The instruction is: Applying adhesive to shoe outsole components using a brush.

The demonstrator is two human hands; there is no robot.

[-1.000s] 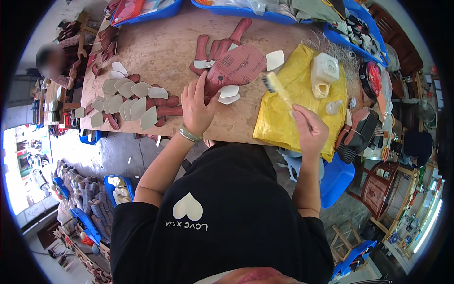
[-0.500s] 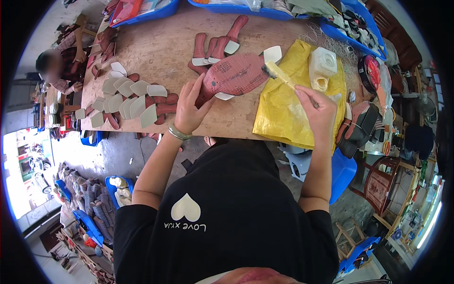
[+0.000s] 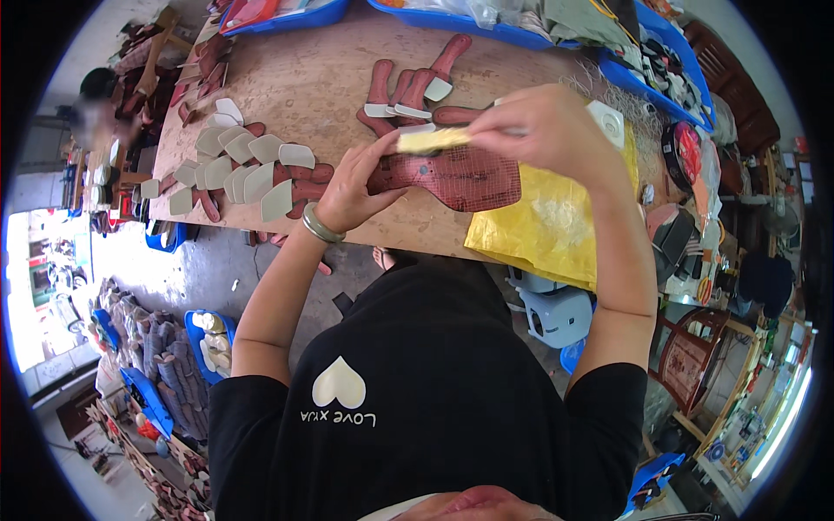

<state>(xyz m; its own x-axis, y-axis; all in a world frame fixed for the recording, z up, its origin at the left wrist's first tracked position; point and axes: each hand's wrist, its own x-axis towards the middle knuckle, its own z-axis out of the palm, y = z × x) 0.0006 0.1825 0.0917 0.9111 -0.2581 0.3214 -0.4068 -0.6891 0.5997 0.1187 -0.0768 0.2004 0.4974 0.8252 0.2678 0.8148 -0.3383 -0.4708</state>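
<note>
A dark-red insole board (image 3: 473, 182) with a grid pattern is held above the table by my left hand (image 3: 347, 184), whose fingers and thumb close on its narrow left end. Its broad end points right, over the edge of a yellow plastic sheet. My right hand (image 3: 552, 126) grips a brush with a pale yellow handle (image 3: 434, 139) and reaches leftward across the board. The brush lies along the board's far edge, near my left fingertips; its bristles are hard to make out. Several more red insole boards (image 3: 380, 87) with white pieces lie just beyond.
Insole boards with pale grey-white pieces (image 3: 248, 182) overlap at the left of the table (image 3: 295, 74). The yellow sheet (image 3: 547, 221) carries a white plastic container (image 3: 608, 122), partly behind my right hand. Blue bins (image 3: 530, 35) line the far edge. Another person (image 3: 100, 113) is at far left.
My right hand has swept the brush left from the board's broad end toward its narrow end. The broad end has swung lower and nearer to me. My left hand keeps its hold.
</note>
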